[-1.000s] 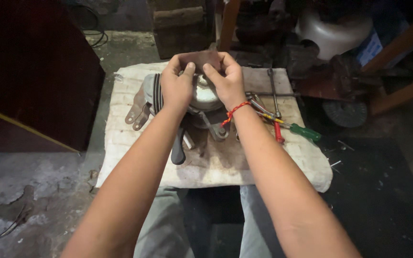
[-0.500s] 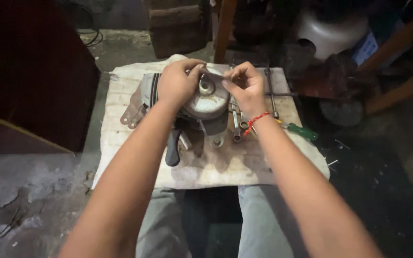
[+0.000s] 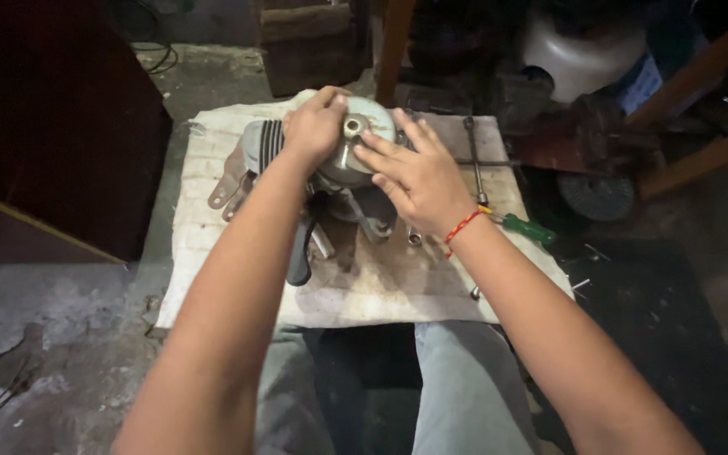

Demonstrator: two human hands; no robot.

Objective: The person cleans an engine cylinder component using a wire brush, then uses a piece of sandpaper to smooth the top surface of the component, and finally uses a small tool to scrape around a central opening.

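Both hands (image 3: pixel 364 152) flat atop metal engine part (image 3: pixel 364 126)

Both forearms bare, no sleeves in view, no gloves. Left hand (image 3: pixel 313 126) without rings or bands; wrist plain. Right hand (image 3: pixel 419 177) also ringless, short trimmed nails visible on fingers. Red thread bracelet (image 3: pixel 463 226) with small yellow bit wrapped round right wrist, just behind the hand. Below the bracelet, toward bottom edge, legs in faded blue-grey denim trousers (image 3: pixel 457 388), cloth creased, dark gap between the two knees. No watch. No other clothing in view.
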